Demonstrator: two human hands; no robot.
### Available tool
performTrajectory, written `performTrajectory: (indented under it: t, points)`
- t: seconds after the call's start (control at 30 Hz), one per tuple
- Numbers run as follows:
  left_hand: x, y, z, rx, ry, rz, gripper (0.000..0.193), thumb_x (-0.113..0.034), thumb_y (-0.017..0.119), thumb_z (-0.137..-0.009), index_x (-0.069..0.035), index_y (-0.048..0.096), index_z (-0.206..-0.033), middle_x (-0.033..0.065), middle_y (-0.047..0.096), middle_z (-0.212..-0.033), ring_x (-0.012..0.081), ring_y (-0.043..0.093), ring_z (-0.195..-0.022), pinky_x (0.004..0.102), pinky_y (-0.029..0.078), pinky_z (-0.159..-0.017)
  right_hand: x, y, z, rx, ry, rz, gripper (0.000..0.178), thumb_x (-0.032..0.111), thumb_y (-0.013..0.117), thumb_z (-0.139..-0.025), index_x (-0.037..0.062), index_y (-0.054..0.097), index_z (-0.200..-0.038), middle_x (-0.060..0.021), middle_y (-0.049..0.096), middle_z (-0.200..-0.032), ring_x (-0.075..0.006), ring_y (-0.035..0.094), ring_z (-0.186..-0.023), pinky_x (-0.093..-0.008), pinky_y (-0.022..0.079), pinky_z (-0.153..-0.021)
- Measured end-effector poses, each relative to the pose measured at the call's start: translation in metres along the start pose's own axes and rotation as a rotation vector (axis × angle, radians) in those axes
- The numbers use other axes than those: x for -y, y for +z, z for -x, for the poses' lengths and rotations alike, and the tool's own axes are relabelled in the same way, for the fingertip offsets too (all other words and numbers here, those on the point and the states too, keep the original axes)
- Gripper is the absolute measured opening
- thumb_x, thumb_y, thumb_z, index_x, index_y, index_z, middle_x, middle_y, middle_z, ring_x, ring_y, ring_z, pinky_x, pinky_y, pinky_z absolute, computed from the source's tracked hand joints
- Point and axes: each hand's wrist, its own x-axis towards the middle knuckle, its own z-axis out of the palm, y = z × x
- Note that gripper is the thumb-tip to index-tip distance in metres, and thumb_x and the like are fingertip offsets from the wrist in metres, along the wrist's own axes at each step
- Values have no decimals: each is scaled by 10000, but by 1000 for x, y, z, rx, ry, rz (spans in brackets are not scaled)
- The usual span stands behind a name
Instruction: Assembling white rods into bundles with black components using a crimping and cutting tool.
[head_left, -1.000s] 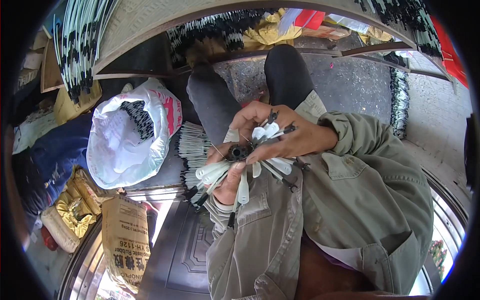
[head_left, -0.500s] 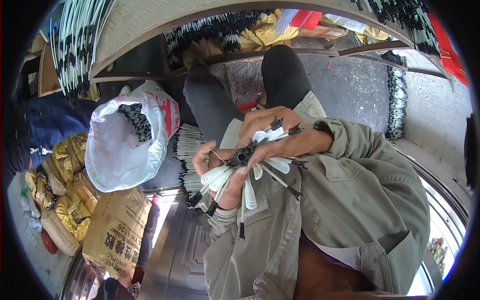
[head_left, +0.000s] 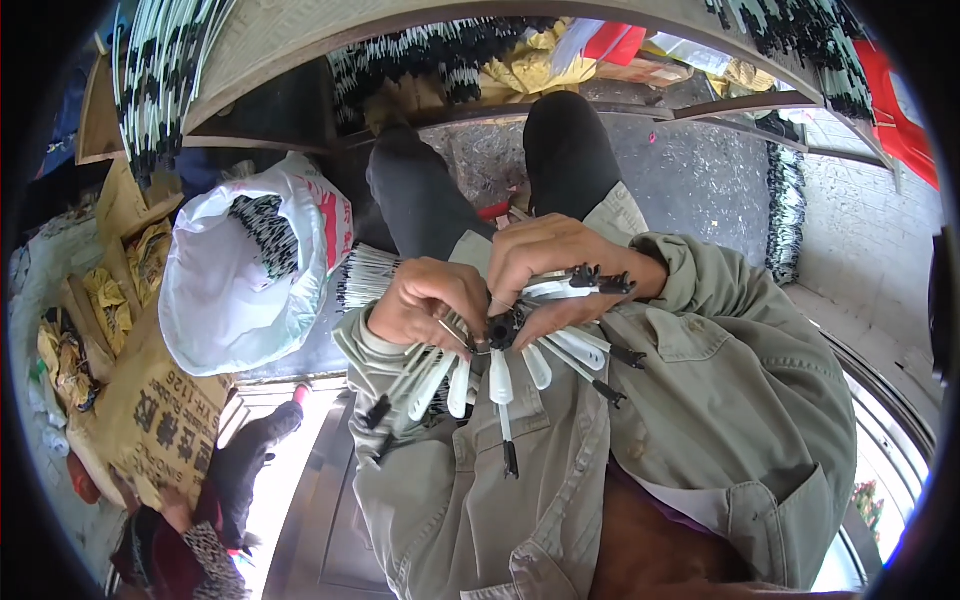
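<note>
Over my lap is an umbrella-like frame: a black round hub (head_left: 503, 328) with white flat-ended ribs (head_left: 501, 376) fanning out, their thin rods tipped in black. My right hand (head_left: 565, 262) is closed round the hub's right side, thumb against it, with several ribs sticking out past the fingers. On the other side my left hand (head_left: 428, 300) is closed, its fingertips pinched close to the hub. A thin wire (head_left: 452, 330) shows at those fingers; just what they grip is partly hidden. More ribs hang beneath my left hand.
A white plastic sack (head_left: 215, 290) with black-and-white parts inside stands to the left. Bundled rods (head_left: 368, 278) lie beside it. Further left are a cardboard carton (head_left: 150, 400) and another person's patterned sleeve (head_left: 215, 560). A bench edge (head_left: 300, 70) crosses ahead of my knees.
My left hand has risen from below the hub to its left side, its fingers now pinched together. The ribs fan out lower. At lower left, another person's arm has appeared by the carton, which has shifted.
</note>
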Motion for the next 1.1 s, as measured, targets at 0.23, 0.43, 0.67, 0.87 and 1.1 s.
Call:
performTrajectory:
  t: [0.23,0.43,0.67,0.87,1.1]
  points:
    - [-7,19,1,-154,67,-264,227,-87,798,-609,-22,594,-686,66,590,-688,176,559,-662,270,408,-583,5,-3,-3,56,-14,13,322,217,771,-643,38,593,-844,-79,610,-798,-224,593,-693,-322,420,-582]
    - [10,32,7,-193,107,-240,250,-114,798,-619,-30,566,-656,51,578,-672,167,550,-637,270,397,-568,12,2,7,72,-28,-58,286,151,758,-655,25,577,-835,-100,618,-808,-242,608,-715,-330,443,-583]
    - [3,19,7,-6,-107,6,264,-185,794,-634,-6,613,-705,46,594,-695,123,562,-655,255,402,-587,14,4,-2,227,35,-115,288,82,758,-646,-2,579,-855,-115,621,-815,-246,616,-737,-320,472,-620]
    - [11,-2,5,-34,-460,179,246,-73,771,-658,20,596,-803,46,616,-767,103,579,-697,232,458,-554,23,2,-2,103,293,-169,308,81,755,-662,7,577,-903,-101,608,-864,-229,612,-788,-313,461,-650]
    - [9,-25,-27,36,-305,-55,323,-150,774,-614,13,600,-833,53,598,-788,104,564,-718,230,448,-618,20,-31,-31,301,111,-207,256,82,714,-714,10,581,-919,-92,594,-902,-185,553,-824,-300,414,-730]
